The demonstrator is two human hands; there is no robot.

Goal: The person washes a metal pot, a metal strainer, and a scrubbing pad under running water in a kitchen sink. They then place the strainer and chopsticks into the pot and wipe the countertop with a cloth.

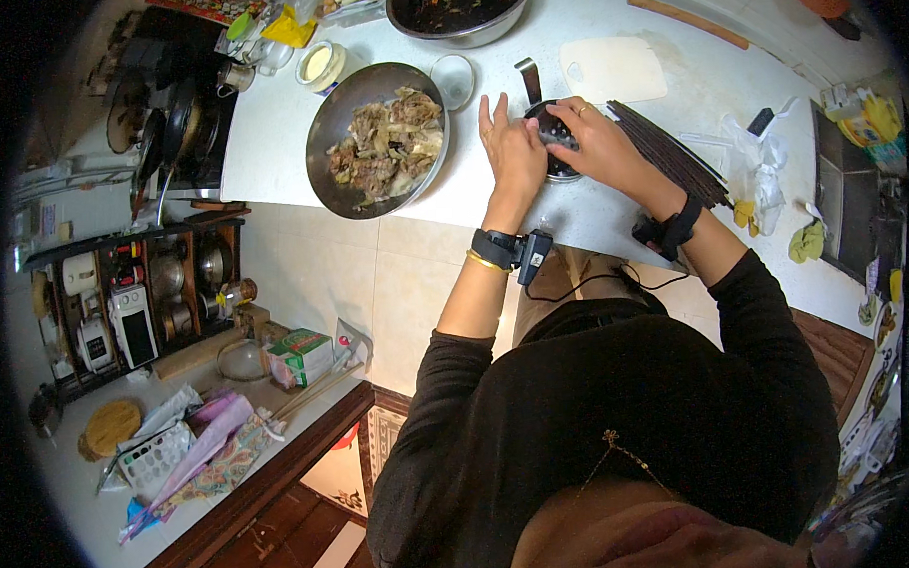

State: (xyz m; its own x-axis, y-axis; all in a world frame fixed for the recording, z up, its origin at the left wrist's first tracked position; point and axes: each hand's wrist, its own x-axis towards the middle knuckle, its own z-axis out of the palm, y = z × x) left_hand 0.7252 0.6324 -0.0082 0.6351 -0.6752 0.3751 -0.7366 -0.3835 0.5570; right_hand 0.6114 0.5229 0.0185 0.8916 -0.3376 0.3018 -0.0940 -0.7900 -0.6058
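My right hand has its thumb and fingers around a dark, rounded, light-spotted item at a small round metal vessel. A metal handle sticks up behind it. My left hand meets the item's left side, with some fingers raised and spread; whether it grips is unclear. Just right of my right hand lies a bundle of long dark sticks. To the left of my left hand, a wide metal bowl holds cooked-looking chunks of food, with a small glass bowl beside it.
Behind stand a large basin of dark liquid, a white cutting board and an open jar. Crumpled plastic lies right, near a sink. A black cable hangs by the counter's front edge.
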